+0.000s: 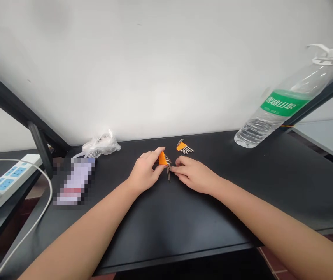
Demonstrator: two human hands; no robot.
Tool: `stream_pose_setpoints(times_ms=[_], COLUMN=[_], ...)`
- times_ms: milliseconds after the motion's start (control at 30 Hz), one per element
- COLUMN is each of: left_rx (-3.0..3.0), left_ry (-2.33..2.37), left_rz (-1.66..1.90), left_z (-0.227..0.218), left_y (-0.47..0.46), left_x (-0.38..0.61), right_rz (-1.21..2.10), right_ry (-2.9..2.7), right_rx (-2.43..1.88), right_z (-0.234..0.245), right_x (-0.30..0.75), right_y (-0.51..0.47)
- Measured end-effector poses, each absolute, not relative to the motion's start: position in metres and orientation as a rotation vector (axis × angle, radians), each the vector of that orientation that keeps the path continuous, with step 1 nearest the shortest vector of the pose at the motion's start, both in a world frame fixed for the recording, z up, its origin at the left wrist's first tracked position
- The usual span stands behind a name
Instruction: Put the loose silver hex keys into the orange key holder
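Note:
My left hand (pixel 146 171) is closed around an orange holder (pixel 162 158) with several metal hex keys in it, held just above the black table (pixel 242 186). My right hand (pixel 194 174) pinches one of those hex keys (pixel 169 173) where it sticks out of the holder. A second orange holder with hex keys (pixel 184 147) lies on the table just behind my hands, untouched.
A clear water bottle with a green label (pixel 283 105) stands at the back right. A crumpled plastic bag (pixel 100 146) and a blurred flat package (pixel 76 181) lie at the left. A white power strip (pixel 6 179) with a cable sits on the far left surface.

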State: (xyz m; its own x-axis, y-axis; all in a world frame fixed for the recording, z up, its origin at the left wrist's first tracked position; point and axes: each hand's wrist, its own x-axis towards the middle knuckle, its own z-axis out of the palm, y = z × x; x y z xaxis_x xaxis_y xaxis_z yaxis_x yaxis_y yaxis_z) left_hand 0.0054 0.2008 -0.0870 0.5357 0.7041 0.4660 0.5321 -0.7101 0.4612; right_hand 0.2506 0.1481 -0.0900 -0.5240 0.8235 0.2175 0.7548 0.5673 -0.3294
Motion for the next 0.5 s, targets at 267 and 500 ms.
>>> stream_pose_setpoints(times_ms=[267,500], left_rx=[2.516,2.507], left_ry=[1.039,1.033], left_rz=[0.931,0.932], left_z=[-0.0870,-0.0884], left_y=[0.1993,0.2004], left_x=[0.0064,0.0065], right_rz=[0.095,0.045], right_ry=[-2.550,-2.609], right_rx=[-1.374,-1.399], right_z=[-0.0809,-0.0827], right_x=[0.2521,0.2515], right_y=[0.1425,0.1430])
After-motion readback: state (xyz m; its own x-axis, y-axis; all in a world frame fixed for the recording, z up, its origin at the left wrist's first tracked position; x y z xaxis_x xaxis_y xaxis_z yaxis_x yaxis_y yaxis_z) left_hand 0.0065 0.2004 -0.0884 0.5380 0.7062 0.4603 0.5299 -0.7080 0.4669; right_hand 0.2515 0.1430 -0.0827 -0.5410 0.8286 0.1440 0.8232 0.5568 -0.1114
